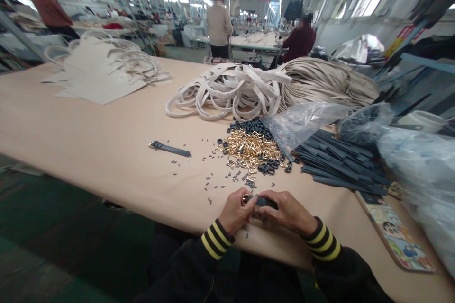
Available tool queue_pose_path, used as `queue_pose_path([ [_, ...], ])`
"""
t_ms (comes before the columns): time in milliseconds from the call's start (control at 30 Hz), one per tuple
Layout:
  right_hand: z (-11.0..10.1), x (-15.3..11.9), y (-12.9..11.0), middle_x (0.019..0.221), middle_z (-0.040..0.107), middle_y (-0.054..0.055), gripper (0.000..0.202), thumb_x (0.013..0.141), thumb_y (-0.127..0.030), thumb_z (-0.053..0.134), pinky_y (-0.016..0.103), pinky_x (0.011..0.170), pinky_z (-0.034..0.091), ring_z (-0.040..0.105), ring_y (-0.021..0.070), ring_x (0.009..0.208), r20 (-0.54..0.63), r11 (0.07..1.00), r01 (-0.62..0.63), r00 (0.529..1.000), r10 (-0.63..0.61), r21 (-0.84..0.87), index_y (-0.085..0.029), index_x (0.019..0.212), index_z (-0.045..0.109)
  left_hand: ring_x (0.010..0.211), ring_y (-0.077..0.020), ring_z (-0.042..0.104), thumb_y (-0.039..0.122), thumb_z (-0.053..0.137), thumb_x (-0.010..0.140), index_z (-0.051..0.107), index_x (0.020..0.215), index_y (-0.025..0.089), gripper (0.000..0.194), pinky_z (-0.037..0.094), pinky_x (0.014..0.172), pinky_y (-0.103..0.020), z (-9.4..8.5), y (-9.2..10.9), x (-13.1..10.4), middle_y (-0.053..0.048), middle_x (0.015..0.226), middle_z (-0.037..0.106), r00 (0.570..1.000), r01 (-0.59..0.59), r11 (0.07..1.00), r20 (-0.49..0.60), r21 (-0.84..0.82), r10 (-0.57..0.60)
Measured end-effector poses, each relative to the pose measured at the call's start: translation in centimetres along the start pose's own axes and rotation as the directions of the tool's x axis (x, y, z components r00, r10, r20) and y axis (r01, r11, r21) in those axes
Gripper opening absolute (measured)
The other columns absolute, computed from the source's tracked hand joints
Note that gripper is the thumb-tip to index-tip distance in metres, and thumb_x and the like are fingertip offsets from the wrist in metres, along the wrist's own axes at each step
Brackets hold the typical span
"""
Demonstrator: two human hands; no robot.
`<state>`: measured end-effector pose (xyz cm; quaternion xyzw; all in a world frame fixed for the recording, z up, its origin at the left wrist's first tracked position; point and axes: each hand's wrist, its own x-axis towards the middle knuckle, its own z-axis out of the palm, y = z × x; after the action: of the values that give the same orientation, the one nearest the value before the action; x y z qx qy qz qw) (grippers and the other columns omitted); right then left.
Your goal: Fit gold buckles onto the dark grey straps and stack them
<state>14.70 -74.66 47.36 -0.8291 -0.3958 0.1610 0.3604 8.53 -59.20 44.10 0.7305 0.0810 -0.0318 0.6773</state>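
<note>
Close to the table's front edge, my left hand (237,211) pinches the gold-buckle end of a dark strap (265,202). My right hand (287,209) is closed on the same strap from the other side, and its far part is hidden under my fingers. Just beyond my hands lies a pile of gold buckles (250,146). Dark keeper loops (270,166) are heaped around that pile. Small dark cut pieces (210,184) are scattered to the left of it. Farther left rests a strap with a buckle on it (170,148), lying flat.
A stack of dark flat straps (341,158) lies at the right, beside clear plastic bags (419,165) and a phone in a cartoon case (398,234). Beige straps (234,90) and flat beige panels (103,68) lie farther back. Several people stand or sit beyond the table.
</note>
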Motion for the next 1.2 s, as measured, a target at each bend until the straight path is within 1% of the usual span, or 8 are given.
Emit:
queue_pose_path([
  [67, -0.6, -0.3, 0.1, 0.078, 0.066, 0.005, 0.022, 0.076, -0.021, 0.051, 0.024, 0.061, 0.042, 0.059, 0.0162, 0.068, 0.024, 0.999, -0.025, 0.999, 0.024, 0.046, -0.016, 0.095, 0.060, 0.026, -0.0079, 0.039, 0.037, 0.050, 0.075, 0.042, 0.068, 0.019, 0.021, 0.029, 0.030, -0.017, 0.1, 0.0, 0.0, 0.008, 0.035, 0.045, 1.000, -0.002, 1.000, -0.008, 0.024, 0.002],
  [200, -1.3, -0.8, 0.4, 0.063, 0.065, 0.004, 0.026, 0.083, -0.023, 0.040, 0.021, 0.052, 0.043, 0.057, 0.0122, 0.053, 0.283, 0.954, -0.154, 0.956, 0.078, 0.257, -0.013, 0.072, 0.061, 0.028, -0.0091, 0.043, 0.034, 0.051, 0.074, 0.042, 0.068, 0.019, 0.018, 0.030, 0.029, -0.017, 0.3, -0.1, 0.0, 0.007, 0.038, 0.046, 1.000, 0.011, 0.999, 0.008, 0.048, -0.011],
  [300, -1.2, -0.8, 0.6, 0.064, 0.064, 0.004, 0.031, 0.085, -0.031, 0.037, 0.018, 0.046, 0.041, 0.055, 0.0102, 0.048, 0.379, 0.888, -0.243, 0.921, 0.086, 0.391, -0.013, 0.072, 0.058, 0.028, -0.0088, 0.043, 0.033, 0.052, 0.073, 0.044, 0.069, 0.018, 0.017, 0.030, 0.028, -0.017, 0.2, -0.3, 0.0, 0.007, 0.040, 0.047, 0.999, 0.007, 0.999, 0.036, 0.050, -0.009],
  [600, -0.7, 0.0, 1.4, 0.051, 0.044, -0.005, 0.034, 0.084, -0.037, 0.040, 0.017, 0.046, 0.030, 0.037, 0.0077, 0.047, 0.262, 0.956, -0.058, 0.965, -0.021, 0.289, -0.014, 0.063, 0.054, 0.032, -0.0062, 0.042, 0.030, 0.050, 0.074, 0.045, 0.066, 0.017, 0.016, 0.030, 0.034, -0.016, -0.3, -0.2, 0.1, 0.007, 0.043, 0.045, 0.996, -0.071, 0.989, 0.068, 0.129, 0.062],
  [800, 0.2, 0.3, 1.0, 0.055, 0.047, -0.003, 0.030, 0.087, -0.033, 0.036, 0.018, 0.048, 0.033, 0.040, 0.0092, 0.049, 0.347, 0.947, -0.083, 0.937, -0.031, 0.309, -0.015, 0.074, 0.056, 0.029, -0.0060, 0.043, 0.033, 0.046, 0.079, 0.042, 0.077, 0.016, 0.018, 0.029, 0.028, -0.015, -0.6, -1.0, 0.1, 0.005, 0.049, 0.051, 0.964, -0.023, 1.000, 0.264, -0.018, 0.026],
  [967, 0.0, 0.7, 1.1, 0.061, 0.051, -0.002, 0.033, 0.087, -0.034, 0.036, 0.018, 0.053, 0.035, 0.044, 0.0097, 0.053, 0.318, 0.948, -0.002, 0.942, -0.106, 0.320, -0.014, 0.081, 0.062, 0.027, -0.0044, 0.041, 0.034, 0.039, 0.083, 0.037, 0.078, 0.017, 0.018, 0.027, 0.026, -0.012, -0.7, -1.1, 0.2, 0.006, 0.049, 0.051, 0.959, -0.043, 0.999, 0.279, -0.019, 0.047],
  [1100, 0.6, 1.0, 1.5, 0.058, 0.049, -0.003, 0.034, 0.085, -0.034, 0.039, 0.017, 0.051, 0.033, 0.041, 0.0082, 0.052, 0.270, 0.937, 0.009, 0.956, -0.110, 0.350, -0.012, 0.075, 0.062, 0.026, -0.0044, 0.040, 0.039, 0.037, 0.084, 0.036, 0.080, 0.017, 0.022, 0.024, 0.024, -0.012, -0.8, -0.9, 0.7, 0.006, 0.049, 0.051, 0.933, 0.034, 0.998, 0.360, -0.053, -0.013],
  [1200, 1.4, 1.3, 1.4, 0.061, 0.053, -0.001, 0.035, 0.087, -0.034, 0.037, 0.018, 0.053, 0.036, 0.046, 0.0087, 0.054, 0.221, 0.938, -0.002, 0.972, -0.080, 0.347, -0.011, 0.075, 0.061, 0.026, -0.0048, 0.039, 0.044, 0.035, 0.083, 0.037, 0.077, 0.017, 0.027, 0.023, 0.024, -0.012, -0.8, -0.5, 1.4, 0.006, 0.047, 0.050, 0.943, 0.061, 0.997, 0.329, -0.046, -0.043],
])
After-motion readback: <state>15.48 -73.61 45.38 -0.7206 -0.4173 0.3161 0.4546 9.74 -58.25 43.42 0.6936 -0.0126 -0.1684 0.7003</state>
